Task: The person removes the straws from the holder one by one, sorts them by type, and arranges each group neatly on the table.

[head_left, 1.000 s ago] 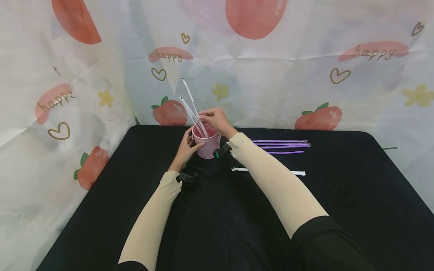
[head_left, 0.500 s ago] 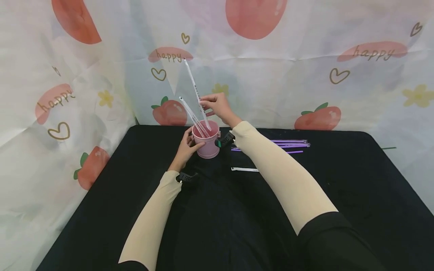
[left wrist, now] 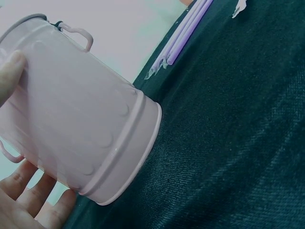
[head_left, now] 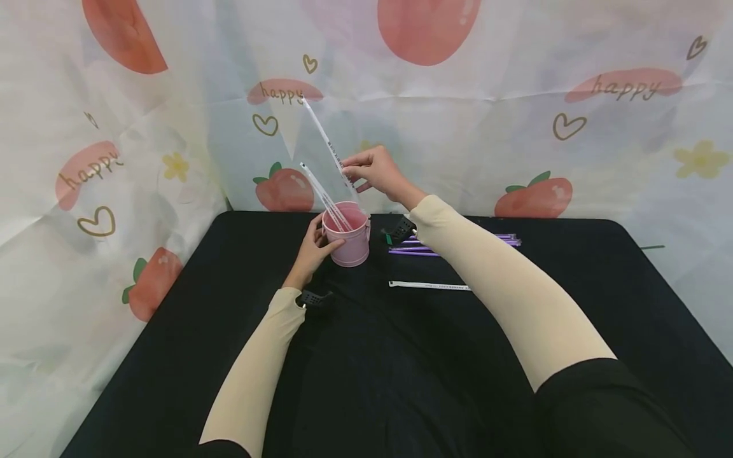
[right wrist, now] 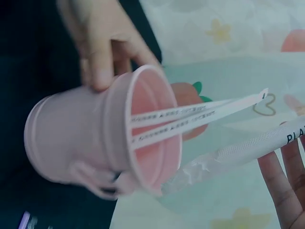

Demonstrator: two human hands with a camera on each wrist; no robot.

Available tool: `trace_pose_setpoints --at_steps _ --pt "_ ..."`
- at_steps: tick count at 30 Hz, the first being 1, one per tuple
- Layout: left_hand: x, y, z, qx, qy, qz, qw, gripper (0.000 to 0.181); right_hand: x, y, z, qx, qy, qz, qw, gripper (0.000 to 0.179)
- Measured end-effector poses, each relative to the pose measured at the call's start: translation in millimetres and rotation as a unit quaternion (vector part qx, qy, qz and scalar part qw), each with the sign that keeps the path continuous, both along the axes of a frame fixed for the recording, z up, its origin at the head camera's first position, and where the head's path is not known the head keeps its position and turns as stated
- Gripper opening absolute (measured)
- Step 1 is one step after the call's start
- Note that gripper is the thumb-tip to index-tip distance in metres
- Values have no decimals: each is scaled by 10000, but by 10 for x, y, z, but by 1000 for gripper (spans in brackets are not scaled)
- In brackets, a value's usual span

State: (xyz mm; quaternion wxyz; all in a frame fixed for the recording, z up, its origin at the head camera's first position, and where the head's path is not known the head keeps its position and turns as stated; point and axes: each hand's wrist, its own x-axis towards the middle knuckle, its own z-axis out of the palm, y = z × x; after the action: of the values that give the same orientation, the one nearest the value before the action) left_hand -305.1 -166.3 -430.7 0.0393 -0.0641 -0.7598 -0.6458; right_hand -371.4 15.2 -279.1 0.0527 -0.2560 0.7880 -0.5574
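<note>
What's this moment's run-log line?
left hand: holds pink bucket | right hand: pinches tilted white straw | bucket: leaning white straws | table: purple straws, another white straw

pale cloth wall (head_left: 446,146) behind counter (head_left: 343,381), second pale cloth wall (head_left: 34,286) along left side, meeting in corner. prints all over: red fruit (head_left: 532,198) with green leaves, yellow flowers (head_left: 702,159), gold heart outlines, word "happy" on pink ovals (head_left: 653,79). faint creases in cloth. counter covered black, far corners rounded. light soft, even.
</note>
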Motion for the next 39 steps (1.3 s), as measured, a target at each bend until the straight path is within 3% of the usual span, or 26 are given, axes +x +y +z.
trace_pose_setpoints --at_steps 2,4,11,16,26,32,39 --pt "-44 -12 -60 -25 31 42 10000 74 19 59 0 212 36 57 9998 27" --pt "-37 -14 -43 60 4 4 10000 75 38 126 -7 432 84 65 9990 26" --pt "110 23 157 121 -67 -177 9997 76 79 436 -89 1264 303 83 9915 24" --pt "143 37 199 126 -148 -150 9997 77 143 699 -158 1678 434 252 9846 22" --pt "138 40 187 69 -179 -102 9998 77 299 1233 -362 2490 808 733 9623 21" --pt "136 48 179 50 -191 -66 9998 77 442 1500 -505 2465 1324 1188 9527 20" --pt "133 53 174 88 -132 -75 9998 77 572 1661 -633 3070 1127 1123 9383 17"
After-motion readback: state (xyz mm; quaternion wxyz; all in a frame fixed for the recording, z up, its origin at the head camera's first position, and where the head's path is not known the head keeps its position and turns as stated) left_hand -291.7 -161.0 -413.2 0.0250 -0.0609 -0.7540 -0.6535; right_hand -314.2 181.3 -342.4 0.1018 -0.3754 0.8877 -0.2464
